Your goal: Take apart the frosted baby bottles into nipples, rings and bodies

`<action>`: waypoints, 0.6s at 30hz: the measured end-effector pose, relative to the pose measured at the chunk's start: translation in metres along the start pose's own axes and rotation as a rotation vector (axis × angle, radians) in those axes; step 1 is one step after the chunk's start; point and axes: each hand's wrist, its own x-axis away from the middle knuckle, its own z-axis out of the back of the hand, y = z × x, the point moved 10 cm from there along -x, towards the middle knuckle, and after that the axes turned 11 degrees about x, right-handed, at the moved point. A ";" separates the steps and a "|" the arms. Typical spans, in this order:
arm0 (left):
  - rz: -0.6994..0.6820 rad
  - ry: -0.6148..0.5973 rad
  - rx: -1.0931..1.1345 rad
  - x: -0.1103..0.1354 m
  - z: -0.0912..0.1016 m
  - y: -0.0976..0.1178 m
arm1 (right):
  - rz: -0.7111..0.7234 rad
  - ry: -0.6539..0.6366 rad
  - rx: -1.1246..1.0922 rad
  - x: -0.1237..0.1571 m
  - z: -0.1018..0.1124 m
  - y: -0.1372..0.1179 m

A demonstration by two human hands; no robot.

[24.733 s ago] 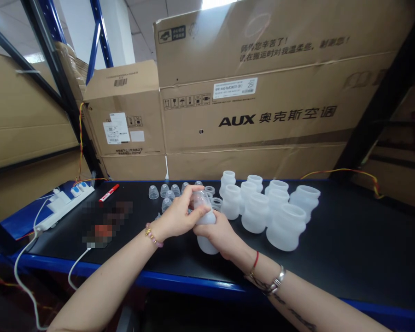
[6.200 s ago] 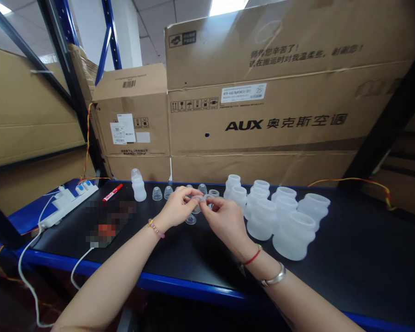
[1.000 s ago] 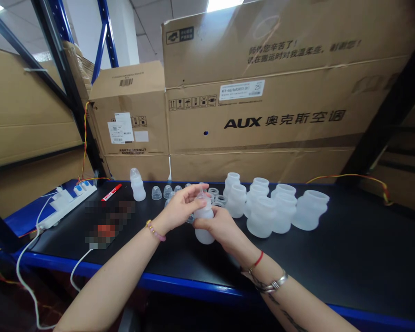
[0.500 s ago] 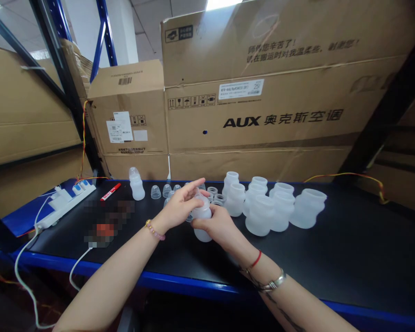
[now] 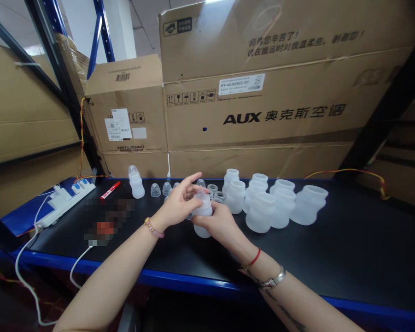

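My right hand (image 5: 218, 222) wraps round the body of a small translucent bottle (image 5: 202, 229) held just above the black bench top (image 5: 348, 258). My left hand (image 5: 178, 204) pinches the clear nipple-and-ring top (image 5: 204, 198) on the bottle's neck, with its index finger stretched out. Behind my hands lie several clear dome caps (image 5: 155, 190) and clear rings (image 5: 212, 188). One assembled capped bottle (image 5: 136, 182) stands at the back left.
Several open translucent bottle bodies (image 5: 262, 212) stand in a cluster to the right. A red marker (image 5: 109, 190), a white power strip (image 5: 64, 201) and a blurred-out object (image 5: 105, 221) lie to the left. Big cardboard boxes (image 5: 279, 97) wall off the back.
Over the last second the bottle has stayed in my hands while my left fingers shifted on its top. Earlier, an assembled bottle came to stand at the back left.
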 end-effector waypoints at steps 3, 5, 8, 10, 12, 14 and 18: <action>-0.002 -0.024 0.073 0.000 -0.003 -0.001 | -0.010 -0.014 0.000 0.000 -0.002 0.000; -0.084 0.085 -0.080 0.002 0.005 0.008 | 0.020 -0.029 -0.027 0.001 -0.004 -0.003; -0.146 0.262 -0.366 0.009 0.018 0.020 | 0.052 -0.049 -0.062 0.002 -0.005 -0.009; -0.119 0.251 -0.369 0.008 0.019 0.018 | 0.035 -0.050 -0.063 0.003 -0.005 -0.009; -0.071 0.142 -0.209 0.003 0.014 0.011 | 0.014 -0.050 -0.037 0.004 -0.004 -0.008; -0.016 0.025 -0.007 0.000 0.006 0.005 | 0.012 -0.057 0.002 0.004 -0.005 -0.008; -0.023 0.020 0.066 0.000 0.005 0.006 | 0.037 -0.072 0.007 0.004 -0.006 -0.010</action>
